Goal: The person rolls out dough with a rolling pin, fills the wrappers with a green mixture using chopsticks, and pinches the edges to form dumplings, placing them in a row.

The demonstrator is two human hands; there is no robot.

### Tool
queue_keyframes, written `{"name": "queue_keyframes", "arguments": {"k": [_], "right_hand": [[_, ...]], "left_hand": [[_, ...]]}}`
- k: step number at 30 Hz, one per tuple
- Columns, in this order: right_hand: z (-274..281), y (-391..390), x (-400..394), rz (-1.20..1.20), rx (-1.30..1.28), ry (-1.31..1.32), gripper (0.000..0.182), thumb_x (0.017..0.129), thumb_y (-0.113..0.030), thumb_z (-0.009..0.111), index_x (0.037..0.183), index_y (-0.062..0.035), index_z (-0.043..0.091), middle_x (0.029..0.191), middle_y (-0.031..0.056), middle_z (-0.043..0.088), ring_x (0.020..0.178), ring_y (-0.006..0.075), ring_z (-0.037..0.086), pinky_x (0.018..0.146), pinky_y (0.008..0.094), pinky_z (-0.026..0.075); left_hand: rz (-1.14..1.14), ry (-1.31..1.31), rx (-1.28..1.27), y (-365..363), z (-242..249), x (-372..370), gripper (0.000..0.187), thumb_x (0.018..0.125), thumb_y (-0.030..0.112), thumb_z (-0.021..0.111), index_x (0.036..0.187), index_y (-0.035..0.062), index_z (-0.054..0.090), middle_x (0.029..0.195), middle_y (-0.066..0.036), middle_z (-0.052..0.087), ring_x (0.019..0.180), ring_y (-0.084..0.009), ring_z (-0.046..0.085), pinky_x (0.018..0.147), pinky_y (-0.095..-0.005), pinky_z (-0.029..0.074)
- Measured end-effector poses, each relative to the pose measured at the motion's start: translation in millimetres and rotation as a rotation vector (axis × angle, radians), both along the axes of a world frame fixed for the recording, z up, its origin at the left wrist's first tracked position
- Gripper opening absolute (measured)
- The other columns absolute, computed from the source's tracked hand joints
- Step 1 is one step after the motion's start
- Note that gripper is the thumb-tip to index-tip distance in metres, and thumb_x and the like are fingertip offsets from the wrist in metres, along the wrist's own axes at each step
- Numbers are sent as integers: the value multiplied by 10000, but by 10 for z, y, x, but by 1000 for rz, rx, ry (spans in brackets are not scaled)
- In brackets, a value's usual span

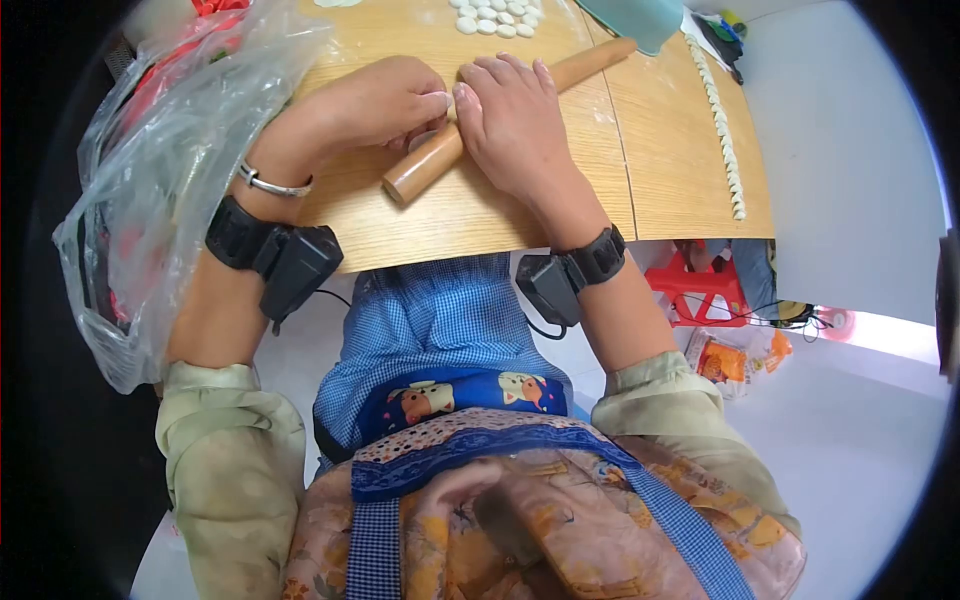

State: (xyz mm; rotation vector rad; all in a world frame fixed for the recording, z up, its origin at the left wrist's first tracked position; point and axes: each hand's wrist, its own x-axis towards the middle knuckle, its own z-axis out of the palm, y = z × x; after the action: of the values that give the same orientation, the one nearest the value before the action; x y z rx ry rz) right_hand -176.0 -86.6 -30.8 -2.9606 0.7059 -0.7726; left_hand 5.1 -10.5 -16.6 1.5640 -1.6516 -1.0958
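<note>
Under my right hand (512, 125), fingers extended and ungripping, lies the brown cylindrical wooden rolling pin (428, 166), seemingly so my palm steers it. My left hand (388, 105) curls beside it; its hold I cannot tell. Beyond my fingers, round white dough discs (486, 15) sit apart, likely for room.

No legible text, labels, brands, numbers or signs.

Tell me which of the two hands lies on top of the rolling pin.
The right hand: it lies across the rolling pin, whereas the left hand is curled beside it.
</note>
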Motion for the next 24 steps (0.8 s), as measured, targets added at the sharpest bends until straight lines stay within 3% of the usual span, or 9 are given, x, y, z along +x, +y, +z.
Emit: {"name": "queue_keyframes", "arguments": {"k": [3,8,11,12,14,17,24], "right_hand": [[-6,0,0,-7,24,33,364,988,-297,452,1144,-14,621,1219,195,615,1240,392,512,1108,568,307],[-19,155,-372,-35,76,6,428,995,-303,447,1275,2,555,1347,208,537,1337,396,421,1152,558,241],[-17,248,-571,-54,83,26,458,995,-315,454,1307,14,524,1397,209,491,1369,399,382,1163,554,218],[-11,271,-602,-57,81,27,458,995,-315,454,1307,14,524,1397,209,491,1369,399,382,1163,554,218],[0,297,-643,-62,80,31,465,993,-322,463,1302,20,525,1400,209,488,1370,399,380,1163,552,220],[11,279,-570,-60,65,42,460,991,-321,467,1292,20,530,1385,207,501,1363,397,391,1161,553,225],[-13,74,-148,-17,17,7,378,984,-302,471,1167,7,590,1250,200,592,1287,396,472,1124,562,281]], "left_hand": [[-45,-39,-16,-9,12,-8,331,956,239,507,813,-29,638,638,-43,562,545,-117,524,519,-274,445],[-136,-202,-184,-2,-28,-33,145,824,132,629,797,-10,633,643,-43,564,609,-121,536,566,-295,450],[-131,-208,-124,19,14,-54,117,778,101,658,792,-11,629,644,-42,573,617,-114,537,564,-289,445],[-134,-207,-126,37,56,-59,117,778,101,658,792,-11,629,644,-42,573,617,-114,537,564,-289,445],[-60,-32,123,74,146,-64,120,767,104,659,790,-9,627,651,-45,587,618,-117,529,564,-290,435],[-105,-237,-64,41,76,-3,116,782,106,656,769,-5,623,640,-45,583,606,-119,516,557,-292,425],[-66,-245,-114,44,73,22,255,858,183,613,723,-34,611,595,-57,551,571,-122,493,532,-293,408]]}}
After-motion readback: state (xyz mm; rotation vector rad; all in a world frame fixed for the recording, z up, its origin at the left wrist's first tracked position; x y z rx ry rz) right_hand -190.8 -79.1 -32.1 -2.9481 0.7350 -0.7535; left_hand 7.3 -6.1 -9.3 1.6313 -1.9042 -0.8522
